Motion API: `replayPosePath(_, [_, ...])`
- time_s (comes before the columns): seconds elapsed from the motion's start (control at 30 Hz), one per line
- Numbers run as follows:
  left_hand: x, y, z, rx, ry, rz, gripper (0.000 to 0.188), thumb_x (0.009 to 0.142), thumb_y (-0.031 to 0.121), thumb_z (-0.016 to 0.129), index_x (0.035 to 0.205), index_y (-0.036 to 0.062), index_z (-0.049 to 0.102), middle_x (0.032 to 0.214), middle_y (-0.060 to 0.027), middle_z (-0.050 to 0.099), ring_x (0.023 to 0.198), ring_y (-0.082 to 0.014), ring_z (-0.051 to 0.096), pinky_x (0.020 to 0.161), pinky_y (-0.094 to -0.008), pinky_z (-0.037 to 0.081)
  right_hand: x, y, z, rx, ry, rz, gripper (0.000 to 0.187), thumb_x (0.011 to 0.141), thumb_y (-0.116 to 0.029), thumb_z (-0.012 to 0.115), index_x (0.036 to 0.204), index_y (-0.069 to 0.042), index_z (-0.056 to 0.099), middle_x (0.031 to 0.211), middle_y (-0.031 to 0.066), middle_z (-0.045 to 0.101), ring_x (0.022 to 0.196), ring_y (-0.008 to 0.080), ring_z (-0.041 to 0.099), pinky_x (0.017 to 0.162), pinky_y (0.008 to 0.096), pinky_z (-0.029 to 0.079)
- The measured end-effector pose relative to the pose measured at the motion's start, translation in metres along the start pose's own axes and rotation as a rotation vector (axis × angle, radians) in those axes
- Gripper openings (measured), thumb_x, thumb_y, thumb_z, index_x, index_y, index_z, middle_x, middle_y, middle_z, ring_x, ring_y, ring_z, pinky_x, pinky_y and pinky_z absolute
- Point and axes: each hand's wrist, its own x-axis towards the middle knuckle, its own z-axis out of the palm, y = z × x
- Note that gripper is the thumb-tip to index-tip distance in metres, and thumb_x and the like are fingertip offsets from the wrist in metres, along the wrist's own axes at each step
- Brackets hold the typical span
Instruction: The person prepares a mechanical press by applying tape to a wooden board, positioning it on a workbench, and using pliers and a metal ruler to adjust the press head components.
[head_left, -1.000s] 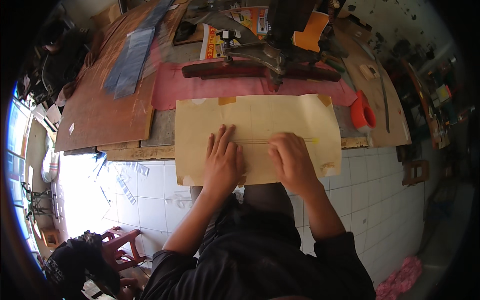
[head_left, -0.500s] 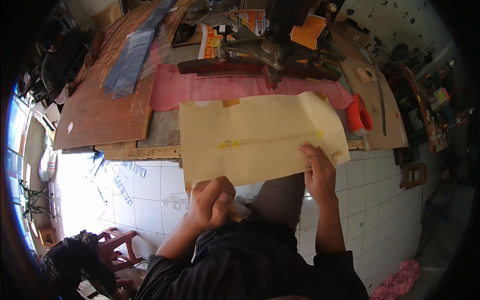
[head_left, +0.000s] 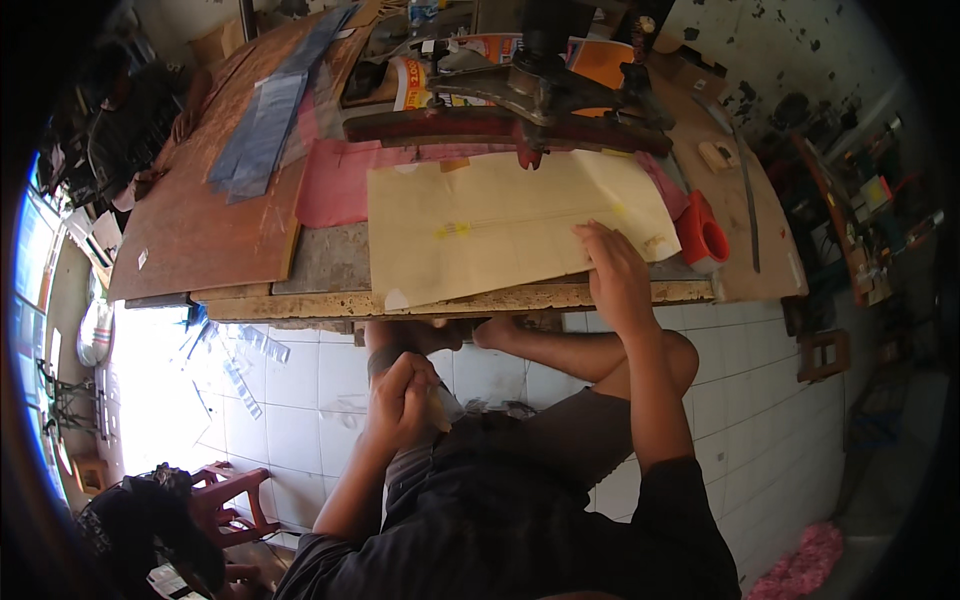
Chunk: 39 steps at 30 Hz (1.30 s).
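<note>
A tan rectangular sheet (head_left: 500, 255), like card, lies across the near edge of the worktable, with yellow marks and a thin line along its middle. My right hand (head_left: 615, 270) rests on the sheet's right part, fingers stretched out flat over it. Over my lap, my left hand (head_left: 402, 400) is closed round a small yellowish and clear piece that I cannot make out. Beyond the sheet stands a dark metal press with a long red-edged bar (head_left: 440, 128); its red tip hangs over the sheet's far edge. Pink material (head_left: 335, 185) lies partly under the sheet.
A red tape-like ring (head_left: 706, 232) stands right of the sheet. Bluish plastic strips (head_left: 262, 130) lie on the brown board (head_left: 200, 220) at left, where another person (head_left: 135, 125) sits. A maroon stool (head_left: 235, 495) is at lower left.
The sheet has moved forward and down onto the table, its far edge now under the press. My right hand went with it; my left hand has let go of its near-left corner and drawn back.
</note>
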Motion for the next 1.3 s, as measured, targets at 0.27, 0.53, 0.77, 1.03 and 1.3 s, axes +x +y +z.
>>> replayPosePath(0.27, [0.035,-0.018,-0.012,0.258,0.085,0.099,0.019,0.101,0.007,0.046,0.089,0.0001,0.059,0.079,-0.0142,0.065,0.067,-0.0263,0.064,0.067,-0.0373,0.051,0.035,0.016,0.037,-0.035,-0.033,0.106,0.031,0.085,0.005,0.068,0.112,-0.004,0.057,0.113,0.0154,0.073,0.110,0.0370,0.071,0.087,0.0466,0.059])
replayPosePath(0.53, [0.036,-0.024,-0.009,0.117,-0.011,0.011,0.023,0.106,0.012,0.046,0.092,-0.0006,0.059,0.081,-0.0138,0.066,0.070,-0.0262,0.065,0.068,-0.0371,0.051,0.042,0.040,0.029,0.363,-0.163,0.136,0.030,0.095,-0.017,0.080,0.112,-0.007,0.058,0.122,0.0096,0.075,0.105,0.0308,0.073,0.085,0.0431,0.059])
replayPosePath(0.77, [0.031,-0.039,-0.007,0.095,-0.026,-0.037,0.025,0.108,0.014,0.048,0.091,-0.0003,0.061,0.078,-0.0137,0.065,0.068,-0.0272,0.066,0.067,-0.0377,0.052,0.037,0.051,0.024,0.180,-0.094,0.100,0.027,0.092,-0.016,0.081,0.109,-0.007,0.062,0.113,0.0086,0.074,0.106,0.0305,0.068,0.089,0.0436,0.055])
replayPosePath(1.03, [0.032,-0.035,-0.003,0.239,-0.044,-0.010,0.025,0.109,0.018,0.057,0.092,0.0005,0.062,0.078,-0.0157,0.068,0.069,-0.0324,0.068,0.067,-0.0404,0.053,0.015,0.032,0.023,0.328,0.051,0.245,0.026,0.098,-0.019,0.079,0.110,-0.002,0.064,0.094,0.0084,0.067,0.092,0.0256,0.068,0.085,0.0385,0.054])
replayPosePath(1.3, [0.028,-0.010,0.058,-0.127,0.313,0.199,0.033,0.119,0.027,0.040,0.105,0.0002,0.053,0.121,-0.0288,0.071,0.115,-0.0429,0.071,0.103,-0.0535,0.054,-0.047,-0.123,0.039,1.008,0.142,0.297,0.035,0.116,-0.014,0.047,0.144,0.003,0.058,0.122,0.0189,0.075,0.112,0.0244,0.073,0.100,0.0384,0.056])
